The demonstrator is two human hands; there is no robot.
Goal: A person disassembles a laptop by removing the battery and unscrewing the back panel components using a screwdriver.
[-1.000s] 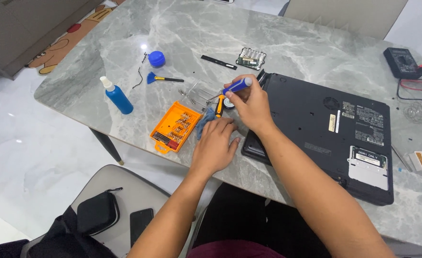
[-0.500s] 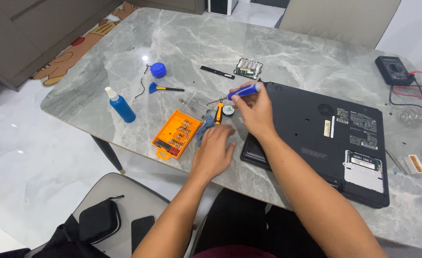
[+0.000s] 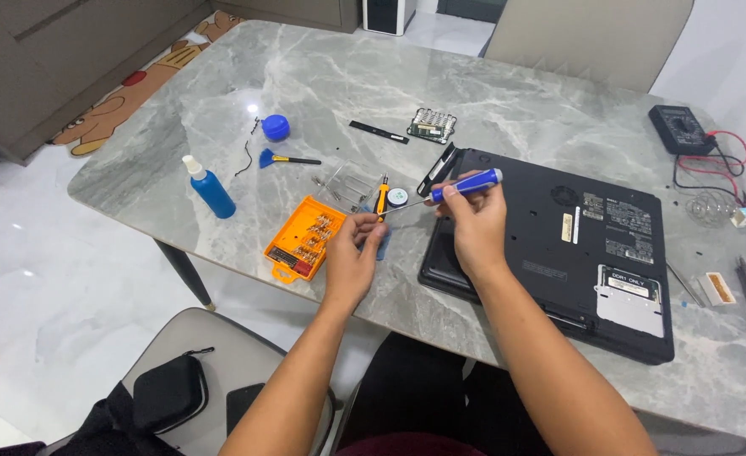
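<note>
Blue-handled screwdriver (image 3: pixel 466 183) in right hand (image 3: pixel 474 224); left hand (image 3: pixel 352 249) perhaps pinching its tip.

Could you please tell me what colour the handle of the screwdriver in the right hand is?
Blue with a white tip, the screwdriver handle shows best in the head view.

A home dining room used as a repair spot: a marble surface (image 3: pixel 508 84) with upholstered chairs (image 3: pixel 588 38) around it, a cartoon bear rug (image 3: pixel 128 93) on the glossy tiled floor beside it.
</note>
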